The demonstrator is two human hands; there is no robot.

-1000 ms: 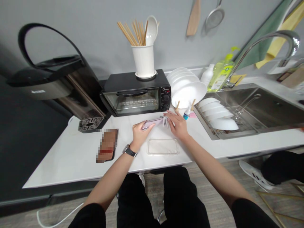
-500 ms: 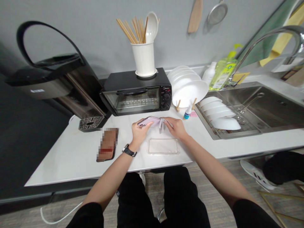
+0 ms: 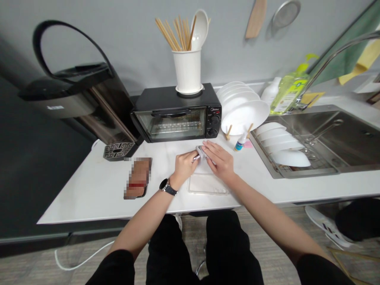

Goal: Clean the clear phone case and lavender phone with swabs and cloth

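My left hand [image 3: 184, 166], with a watch at the wrist, is closed around a phone [image 3: 196, 158], of which only a small end shows. Against it my right hand [image 3: 219, 159] presses a grey cloth [image 3: 201, 152], its fingers held together. Most of the phone is hidden by the hands. Just below them a clear phone case [image 3: 208, 185] lies flat on the white counter [image 3: 103, 198], partly covered by my right hand and forearm. A second phone [image 3: 138, 179], its screen pixelated, lies to the left. Right of my hands stands a small spray bottle [image 3: 240, 143].
Behind are a black toaster oven [image 3: 178, 118] with a white utensil holder [image 3: 187, 71] on it, and a dark drinks machine [image 3: 97, 107]. White plates [image 3: 243, 114] stand beside the oven. The sink [image 3: 332, 134] holds bowls. A person's shoe [image 3: 325, 225] shows at right.
The phone has turned in my left hand, so its broad lilac face no longer shows. My right hand has come over it with the cloth. The whole view has shifted slightly.
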